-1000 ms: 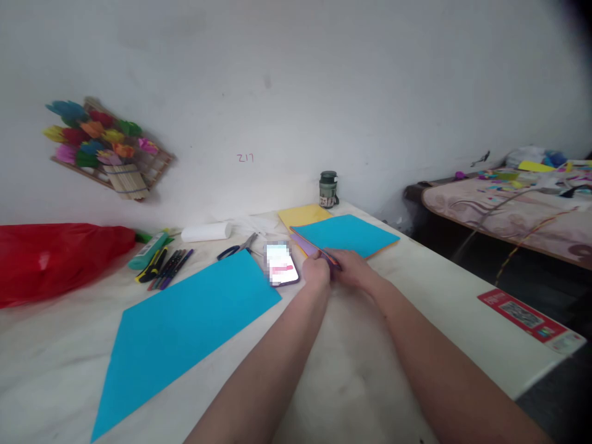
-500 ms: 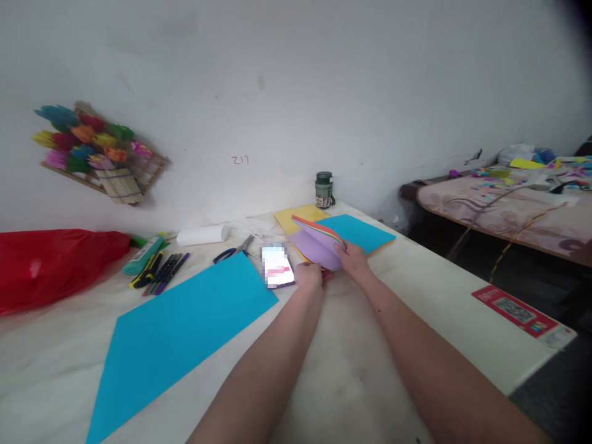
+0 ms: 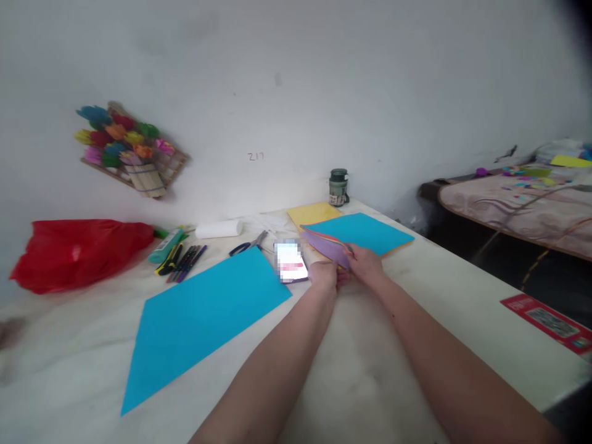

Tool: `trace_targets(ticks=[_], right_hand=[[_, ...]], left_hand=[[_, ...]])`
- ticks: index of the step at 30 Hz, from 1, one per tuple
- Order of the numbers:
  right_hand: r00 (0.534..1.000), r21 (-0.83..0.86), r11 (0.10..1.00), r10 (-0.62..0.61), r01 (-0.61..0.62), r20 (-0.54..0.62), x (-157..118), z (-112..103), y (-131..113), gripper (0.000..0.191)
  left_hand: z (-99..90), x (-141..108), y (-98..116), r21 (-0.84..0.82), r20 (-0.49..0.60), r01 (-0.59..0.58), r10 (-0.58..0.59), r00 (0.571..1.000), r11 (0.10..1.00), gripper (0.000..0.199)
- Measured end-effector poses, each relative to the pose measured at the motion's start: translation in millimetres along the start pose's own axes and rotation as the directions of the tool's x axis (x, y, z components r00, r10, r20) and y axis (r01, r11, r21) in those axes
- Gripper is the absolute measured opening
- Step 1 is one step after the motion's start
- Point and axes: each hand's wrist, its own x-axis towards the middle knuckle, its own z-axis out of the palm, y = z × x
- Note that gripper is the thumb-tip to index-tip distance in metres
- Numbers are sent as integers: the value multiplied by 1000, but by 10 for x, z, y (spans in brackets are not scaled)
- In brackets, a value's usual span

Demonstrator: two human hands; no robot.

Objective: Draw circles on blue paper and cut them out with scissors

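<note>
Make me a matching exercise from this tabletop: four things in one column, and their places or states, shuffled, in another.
Column one
1. stack of coloured paper
2. phone
3. lidded cup
4. red bag

Column two
A. upright near the wall
B. crumpled, left of the pens
C. gripped by the left hand and right hand
D. lying with its screen lit

Pairs: 1-C, 2-D, 3-A, 4-B
</note>
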Motion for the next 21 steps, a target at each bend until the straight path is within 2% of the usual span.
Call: trace_targets(ticks=[2,4,7,8,9,10,11,13,14,15,16,18,19,21], right_hand=[[989,-39,990,-134,137,61,-17,20,0,36],[959,-43,963,-258,264,119,-17,36,28,36],[920,10,940,-337,342,200,-18,19,47,46],[895,33,916,-397,399,204,-33,2,20,48],[872,49,887,-461,459,164,-59,-19,-34,48],[852,53,860,-511,508,118,-98,-40,-116,47],[832,52,834,-551,549,58,-150,-60,-225,46],[751,48,750,-660,660,-26,-282,-82,-495,42],[700,43,699,-713,714,-46,-354,-83,-639,40],[661,41,660,-747,750,-67,-423,-76,-776,39],[628,41,627,-776,778,-62,-487,-63,-899,38],[573,40,572,-819,820,-26,-588,-21,-1089,38],[543,38,542,-840,839,0,-623,5,-1156,38],[480,24,481,-876,876,49,-668,63,-1251,36]], left_hand=[[-42,-73,0,71,44,-29,26,999,997,15],[-133,-181,21,131,79,-82,72,994,988,14],[-411,-418,106,212,116,-242,222,968,947,10],[-552,-505,143,349,154,-414,384,910,841,11],[-719,-589,180,478,193,-550,529,827,685,13],[-910,-665,211,570,231,-626,627,744,533,17],[-1119,-728,234,645,250,-646,686,683,408,20],[-1569,-818,242,767,318,-623,753,576,154,25],[-1791,-847,225,814,371,-581,743,557,30,29],[-2001,-868,195,851,419,-520,696,583,-76,38],[-2189,-887,155,871,449,-467,626,637,-150,50],[-2475,-919,62,870,492,-442,432,756,-218,70],[-2569,-934,20,857,515,-459,383,767,-234,69],[-2667,-957,-41,849,528,-460,359,770,-260,61]])
